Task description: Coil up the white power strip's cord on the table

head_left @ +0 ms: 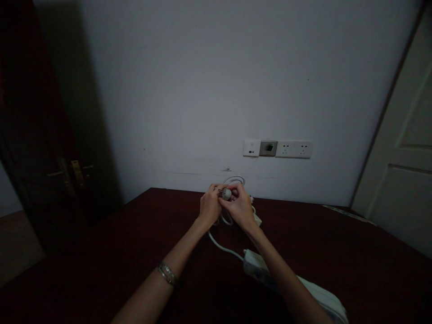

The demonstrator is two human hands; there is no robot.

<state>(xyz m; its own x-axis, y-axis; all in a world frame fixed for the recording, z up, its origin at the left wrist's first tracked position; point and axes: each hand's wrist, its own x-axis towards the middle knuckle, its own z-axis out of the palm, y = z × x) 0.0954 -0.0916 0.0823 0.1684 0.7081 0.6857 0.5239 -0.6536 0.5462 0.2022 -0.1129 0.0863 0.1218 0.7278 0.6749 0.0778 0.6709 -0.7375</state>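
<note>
- Closest to us, under our right forearm, lies the white power strip [258,265]. Its long body runs from near our right elbow up toward our hands.
- From the far end of the strip, the white cord [221,245] bends up and to the left. It passes just below our left wrist and goes on to the hands.
- Our left hand [209,207] and our right hand [241,208] are side by side and touching, above the dark red table [101,252].
- Both hands are pinching the white plug [225,194]. It sits right between our fingertips, at the top of the two hands.
- The metal pins seem to stick out to the left, toward our left fingers. So the plug's long way lies across, from one hand to the other. It is small and dim, so we are not quite sure.
- To do this well, we think we should hold the plug by its plastic body, keep our fingers off the pins, and leave the cord slack.
- Behind the hands, loops of cord rise up.
- Farther still, on the wall up and to the right of our right hand, is a row of wall sockets [293,149].
</note>
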